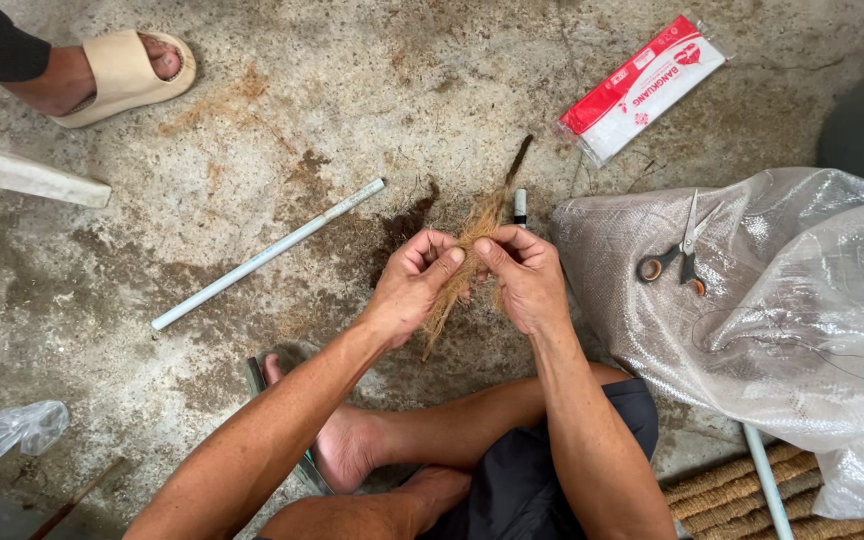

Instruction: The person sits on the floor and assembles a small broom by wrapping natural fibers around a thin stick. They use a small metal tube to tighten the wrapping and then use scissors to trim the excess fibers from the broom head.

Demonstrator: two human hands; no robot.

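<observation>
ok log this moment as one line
left hand: pinching fibre bundle | right hand: pinching fibre bundle | scissors: on plastic sack

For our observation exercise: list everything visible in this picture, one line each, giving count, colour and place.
fibre bundle: one, tan, held between both hands
pipe: one, white, on floor at left
scissors: one pair, orange handles, on the sack
sack: one, clear woven plastic, right
packet: one, red and white, top right
marker: one, black and white, behind the hands
sandalled foot: one, another person's, beige sandal, top left
coir rope: brown, bottom right
left hand: pinching fibres
right hand: pinching fibres
</observation>
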